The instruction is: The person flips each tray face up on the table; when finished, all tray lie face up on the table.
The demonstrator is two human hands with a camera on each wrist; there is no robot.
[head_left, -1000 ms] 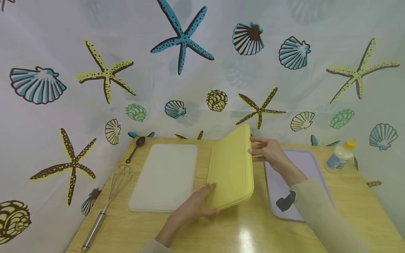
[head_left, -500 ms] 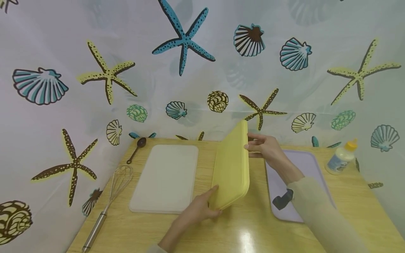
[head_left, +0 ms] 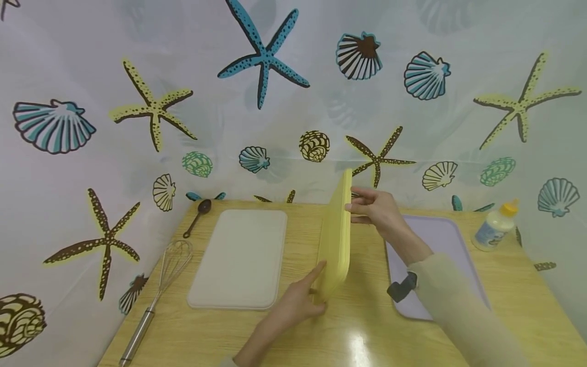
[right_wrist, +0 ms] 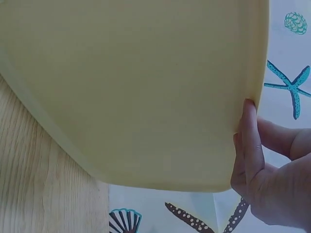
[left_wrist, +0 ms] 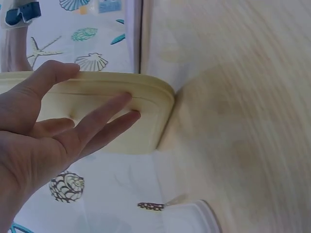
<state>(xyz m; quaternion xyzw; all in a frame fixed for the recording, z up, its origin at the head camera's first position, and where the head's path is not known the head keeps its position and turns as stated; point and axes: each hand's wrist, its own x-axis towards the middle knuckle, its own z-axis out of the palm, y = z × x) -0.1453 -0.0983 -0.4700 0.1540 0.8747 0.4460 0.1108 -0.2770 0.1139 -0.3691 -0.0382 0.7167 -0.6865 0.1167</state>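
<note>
Pinching the near end of the yellow tray (head_left: 337, 229) with the left hand (head_left: 298, 303), low over the table (head_left: 341, 331); tilted nearly upright, right of the white tray (head_left: 240, 257); probably light, stiff, slick, best taken by the rim; gripping the tray's upper edge with the right hand (head_left: 382, 211), held higher.

Your right sleeve (head_left: 463, 306) is long, plain and cream-beige, loose in cut, with soft folds near the cuff (head_left: 423, 262). At that cuff you wear a dark band (head_left: 402, 288) with a blocky lump at one end (near-black from the head, but navy blue in the left wrist view). Your left sleeve (head_left: 228, 362), on the side toward the left edge of the tabletop (head_left: 220, 336), shows as just a small pale patch. Your left hand (head_left: 293, 303) and right hand (head_left: 380, 211) are bare, with slender fingers.
</note>
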